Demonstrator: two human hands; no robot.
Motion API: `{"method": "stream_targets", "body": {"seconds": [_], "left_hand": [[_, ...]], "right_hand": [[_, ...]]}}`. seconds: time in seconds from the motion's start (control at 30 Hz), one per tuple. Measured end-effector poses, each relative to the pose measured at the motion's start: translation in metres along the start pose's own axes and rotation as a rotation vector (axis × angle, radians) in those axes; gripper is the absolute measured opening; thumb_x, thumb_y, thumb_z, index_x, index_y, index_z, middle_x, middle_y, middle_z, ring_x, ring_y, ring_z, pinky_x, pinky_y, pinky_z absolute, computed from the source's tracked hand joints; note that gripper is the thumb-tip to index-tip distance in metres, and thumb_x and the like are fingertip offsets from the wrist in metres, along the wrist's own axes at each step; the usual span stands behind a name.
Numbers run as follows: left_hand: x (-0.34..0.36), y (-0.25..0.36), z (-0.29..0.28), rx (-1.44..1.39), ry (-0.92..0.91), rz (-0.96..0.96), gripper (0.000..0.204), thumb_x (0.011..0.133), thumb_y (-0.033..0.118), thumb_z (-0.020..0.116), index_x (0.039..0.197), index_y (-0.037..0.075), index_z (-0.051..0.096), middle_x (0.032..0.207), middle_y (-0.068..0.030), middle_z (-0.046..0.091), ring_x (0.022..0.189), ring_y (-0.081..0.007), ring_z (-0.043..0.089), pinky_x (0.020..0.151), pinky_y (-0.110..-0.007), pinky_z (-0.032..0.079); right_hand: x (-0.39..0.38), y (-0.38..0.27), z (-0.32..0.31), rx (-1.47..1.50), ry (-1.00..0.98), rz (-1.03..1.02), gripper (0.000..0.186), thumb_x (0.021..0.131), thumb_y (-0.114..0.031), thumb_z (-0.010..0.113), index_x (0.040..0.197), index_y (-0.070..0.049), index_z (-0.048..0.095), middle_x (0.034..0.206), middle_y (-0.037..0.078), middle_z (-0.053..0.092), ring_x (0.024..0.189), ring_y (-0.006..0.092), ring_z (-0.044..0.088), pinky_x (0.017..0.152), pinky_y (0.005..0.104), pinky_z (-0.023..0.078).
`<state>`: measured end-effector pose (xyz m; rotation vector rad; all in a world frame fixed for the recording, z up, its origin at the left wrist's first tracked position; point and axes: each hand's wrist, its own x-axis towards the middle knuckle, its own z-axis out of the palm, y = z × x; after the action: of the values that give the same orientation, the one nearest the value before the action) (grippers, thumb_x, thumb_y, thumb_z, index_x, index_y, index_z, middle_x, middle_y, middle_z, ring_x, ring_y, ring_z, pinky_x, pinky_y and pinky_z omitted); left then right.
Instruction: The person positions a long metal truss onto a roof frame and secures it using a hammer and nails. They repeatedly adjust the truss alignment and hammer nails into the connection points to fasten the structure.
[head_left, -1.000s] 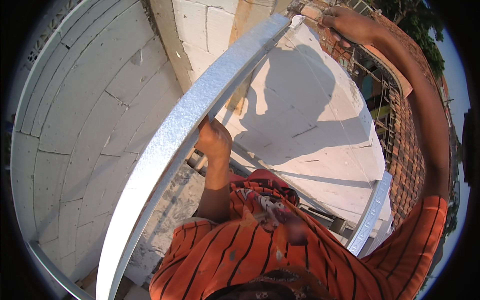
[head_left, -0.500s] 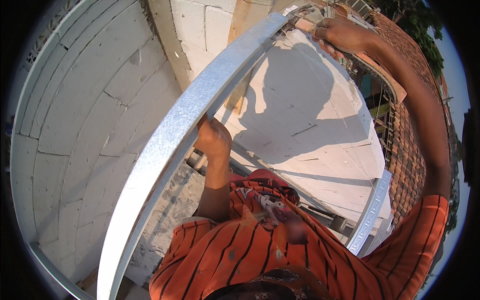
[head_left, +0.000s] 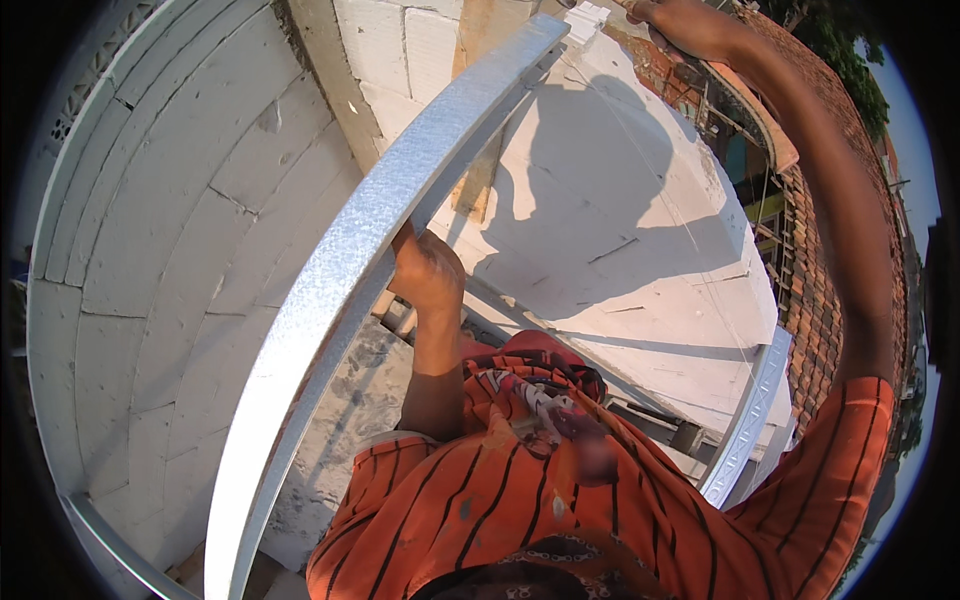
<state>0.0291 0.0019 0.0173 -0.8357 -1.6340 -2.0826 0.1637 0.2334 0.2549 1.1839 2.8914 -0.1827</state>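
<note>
In the head view, the right hand (head_left: 700, 28) sits at one o'clock, closer to the picture's upper edge than half a second ago; its fingertips are partly cropped, so I cannot tell whether they are open or gripping. A white block (head_left: 588, 22) now shows plainly between it and the upper end of the metal beam (head_left: 345, 255). That beam runs from seven o'clock to just past twelve, its place nearly unchanged. The left hand (head_left: 430, 275), just left of centre, grips its underside, fingertips hidden behind the metal. The beam's support therefore seems to rest with the left hand, leaving the right free beyond it.
</note>
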Motion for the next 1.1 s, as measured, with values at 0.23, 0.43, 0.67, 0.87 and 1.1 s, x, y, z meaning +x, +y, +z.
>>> {"method": "stream_targets", "body": {"seconds": [0.23, 0.43, 0.67, 0.87, 1.1], "left_hand": [[0.015, 0.021, 0.004, -0.771, 0.119, -0.521, 0.030, 0.087, 0.011, 0.055, 0.114, -0.003, 0.053, 0.115, -0.0088, 0.054, 0.108, -0.0164, 0.049, 0.095, -0.031, 0.034], [0.022, 0.031, 0.001, -0.761, 0.119, -0.534, 0.034, 0.087, 0.011, 0.056, 0.116, -0.004, 0.051, 0.115, -0.0096, 0.054, 0.107, -0.0171, 0.049, 0.095, -0.031, 0.034], [0.020, 0.027, 0.003, -0.777, 0.075, -0.483, 0.022, 0.092, 0.009, 0.049, 0.110, -0.002, 0.056, 0.107, -0.0076, 0.057, 0.098, -0.0142, 0.053, 0.089, -0.028, 0.040], [0.022, 0.030, 0.004, -0.770, 0.150, -0.580, 0.036, 0.085, 0.015, 0.060, 0.115, -0.004, 0.051, 0.113, -0.0103, 0.053, 0.107, -0.0174, 0.048, 0.095, -0.031, 0.034], [0.023, 0.033, 0.004, -0.772, 0.130, -0.566, 0.038, 0.085, 0.016, 0.061, 0.115, -0.004, 0.050, 0.114, -0.0095, 0.052, 0.107, -0.0172, 0.048, 0.095, -0.031, 0.033]], "right_hand": [[-0.004, -0.009, 0.001, 0.025, -0.014, -0.025, 0.037, 0.092, -0.025, 0.035, 0.092, 0.004, 0.058, 0.056, 0.005, 0.047, 0.042, 0.0114, 0.048, 0.053, 0.0288, 0.044], [-0.001, -0.022, 0.015, 0.030, -0.055, -0.089, 0.037, 0.092, -0.025, 0.035, 0.092, 0.004, 0.058, 0.056, 0.005, 0.047, 0.042, 0.0114, 0.048, 0.053, 0.0287, 0.044], [-0.007, -0.017, 0.014, 0.032, -0.045, -0.066, 0.037, 0.092, -0.025, 0.036, 0.092, 0.004, 0.058, 0.056, 0.005, 0.047, 0.042, 0.0115, 0.048, 0.053, 0.0287, 0.044], [-0.004, -0.018, 0.010, 0.038, -0.034, -0.071, 0.037, 0.092, -0.025, 0.036, 0.091, 0.004, 0.058, 0.055, 0.005, 0.047, 0.042, 0.0115, 0.048, 0.053, 0.0286, 0.044], [-0.004, -0.018, 0.011, 0.039, -0.031, -0.079, 0.037, 0.092, -0.025, 0.036, 0.091, 0.004, 0.059, 0.055, 0.005, 0.048, 0.041, 0.0116, 0.048, 0.053, 0.0286, 0.044]]}}
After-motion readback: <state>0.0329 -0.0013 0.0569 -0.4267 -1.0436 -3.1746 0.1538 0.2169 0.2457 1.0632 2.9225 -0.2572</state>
